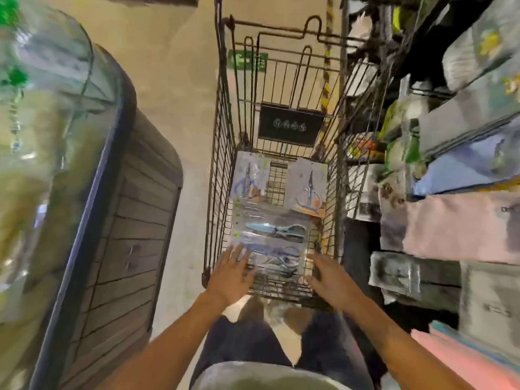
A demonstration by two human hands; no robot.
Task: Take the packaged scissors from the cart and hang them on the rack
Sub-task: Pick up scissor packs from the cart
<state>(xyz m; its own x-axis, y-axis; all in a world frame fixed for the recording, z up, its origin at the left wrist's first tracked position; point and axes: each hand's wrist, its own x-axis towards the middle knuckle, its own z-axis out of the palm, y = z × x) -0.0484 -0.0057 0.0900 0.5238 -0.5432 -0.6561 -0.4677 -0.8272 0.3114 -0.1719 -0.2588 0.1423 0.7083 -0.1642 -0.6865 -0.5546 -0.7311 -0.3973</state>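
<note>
Head view: the cart (222,153) stands at frame centre, a wire basket seen from above; several scissor packs (271,218) lie flat in its near end, overlapping, with two more leaning at the far edge of the pile. The left hand (229,274) hovers at lower centre over the near-left corner of the nearest pack (277,258), fingers spread, grip apart, nothing held; contact with the film cannot be confirmed. The right hand (327,277) sits at the near-right corner, fingers extended, grip apart, empty.

Handling, judged: each pack is light; a stiff card back under clear, glossy film, so probably slippery under flat fingers and prone to slide over its neighbour. Pinch one edge between thumb and fingers rather than pressing the face; steady the pile with the other hand. The hang hole presumably lies at the card's top; blur hides it.

The rack is not identifiable; shelves (450,164) fill the right of the frame.
</note>
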